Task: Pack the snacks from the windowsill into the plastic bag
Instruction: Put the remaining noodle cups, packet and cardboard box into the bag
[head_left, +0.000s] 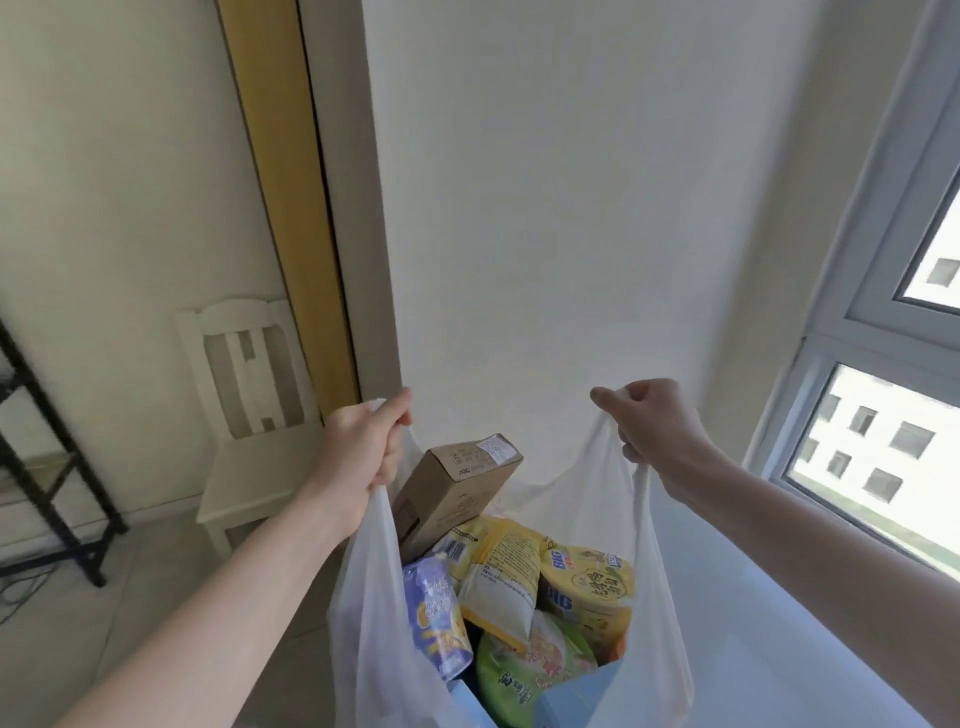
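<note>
Between both raised arms hangs the bag (597, 525), full of snacks: a purple pouch (436, 618), yellow packs (587, 582), a green one (524, 670). Each handle is pinched in a closed fist, left hand (363, 452) and right hand (654, 426) pulling apart. A brown box (457, 483) pokes out over the left rim; it could tip out if that side sags, and thin handles may stretch. Beyond stand a chair (244, 410), a black rack (52, 457), the window (883, 395) at right.

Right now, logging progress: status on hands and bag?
Left hand, right hand each shut on a handle. White translucent plastic bag full of snacks; brown cardboard box sticks out. Nothing blocking.
</note>
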